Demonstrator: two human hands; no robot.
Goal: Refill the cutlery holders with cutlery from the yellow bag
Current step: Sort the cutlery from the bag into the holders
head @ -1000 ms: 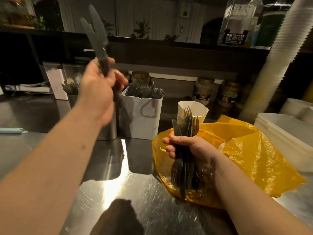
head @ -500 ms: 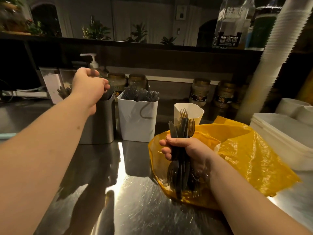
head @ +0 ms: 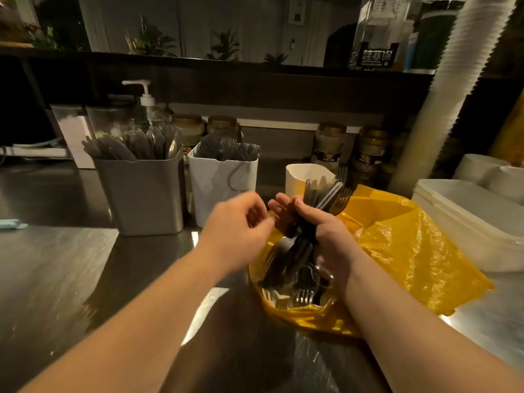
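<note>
Scratched steel surface [head: 71, 279] runs under both my forearms, catching a bright streak of light between them. Just ahead, my right hand [head: 326, 234] is wrapped tight around a bundle of dark cutlery [head: 297, 248]. Fork tines and knife tips stick up above my fingers, and the lower ends hang down into the mouth of the yellow bag [head: 411, 251]. My left hand [head: 235, 231] is right beside it, fingertips close to the bundle. Its fingers are loosely bent and blurred, with nothing in them that I can make out.

The bag lies crumpled on the surface to my right, its opening towards me, with more forks [head: 304, 296] lying inside. Right of the bag is a stack of white containers [head: 467, 222].

Behind my hands stand the holders. A grey holder [head: 144, 197] on the left is packed with dark knives and spoons, and a white holder [head: 221, 185] just beside it is full of dark forks. A smaller white cup [head: 300, 177] stands behind the bundle, and I cannot tell what is in it.

Further back, a pump bottle [head: 147, 100] rises behind the grey holder, and a row of lidded jars [head: 329, 143] lines the wall. A tall leaning stack of white cups [head: 453, 80] climbs up the right side. Above runs a dark shelf [head: 255, 66] with potted plants [head: 153, 41] on it.
</note>
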